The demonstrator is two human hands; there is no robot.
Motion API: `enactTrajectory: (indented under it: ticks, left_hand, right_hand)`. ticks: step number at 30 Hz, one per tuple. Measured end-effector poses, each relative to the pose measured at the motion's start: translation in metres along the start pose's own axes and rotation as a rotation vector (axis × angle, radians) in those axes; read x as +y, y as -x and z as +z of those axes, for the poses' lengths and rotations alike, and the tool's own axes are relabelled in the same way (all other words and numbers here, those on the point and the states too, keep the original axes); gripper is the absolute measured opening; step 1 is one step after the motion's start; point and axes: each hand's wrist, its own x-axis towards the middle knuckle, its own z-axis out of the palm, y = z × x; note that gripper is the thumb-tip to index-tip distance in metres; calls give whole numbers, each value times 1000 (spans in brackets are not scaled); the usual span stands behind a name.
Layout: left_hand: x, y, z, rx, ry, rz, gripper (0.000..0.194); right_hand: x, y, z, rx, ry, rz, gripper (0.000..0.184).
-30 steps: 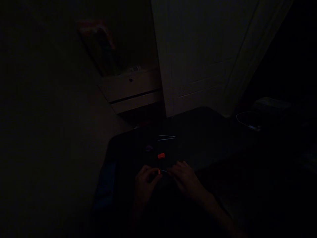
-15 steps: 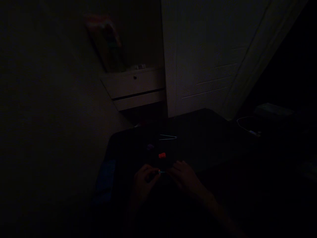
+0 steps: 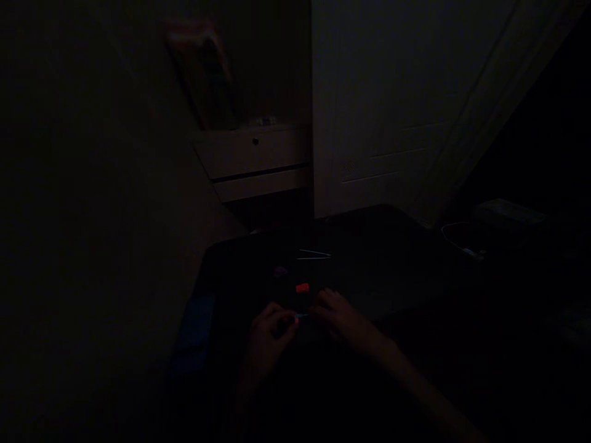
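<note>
The scene is very dark. My left hand (image 3: 270, 335) pinches a small orange piece (image 3: 296, 320) between thumb and fingertips; its exact kind is too dim to tell. A thin pale stick (image 3: 303, 315) runs from that piece to my right hand (image 3: 337, 314), whose closed fingers grip its other end. Just beyond the hands, a small bright orange bundle (image 3: 302, 288) lies on the dark tabletop (image 3: 369, 271). Farther back and to its left is a dim purple bundle (image 3: 280, 271). Two thin pale sticks (image 3: 314, 258) rest behind these, forming a narrow V.
A blue flat object (image 3: 194, 329) lies at the table's left edge. Behind the table are a drawer unit (image 3: 258, 154) and a pale door panel (image 3: 369, 123). A white cable (image 3: 450, 237) and a pale box-like object (image 3: 508, 210) are at the right.
The view has shifted slightly, moving the background to the right. My right hand has risen a little, and the thin stick now meets the orange piece nearer its top. Both hands keep their grip.
</note>
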Motion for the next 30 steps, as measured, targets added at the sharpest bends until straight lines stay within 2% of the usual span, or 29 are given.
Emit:
enactTrajectory:
  ticks: [5, 10, 19, 30]
  left_hand:
    - [0, 0, 0, -6, 9, 0, 12]
    - [-3, 1, 0, 0, -3, 9, 11]
    - [-4, 2, 2, 7, -1, 19, 10]
    - [-5, 2, 2, 11, -4, 31, 12]
  right_hand:
    - [5, -1, -6, -20, -60, -121, 49]
    - [10, -3, -5, 13, -90, -120, 44]
    - [8, -3, -1, -23, 22, -91, 48]
    - [6, -3, -7, -55, -19, -89, 55]
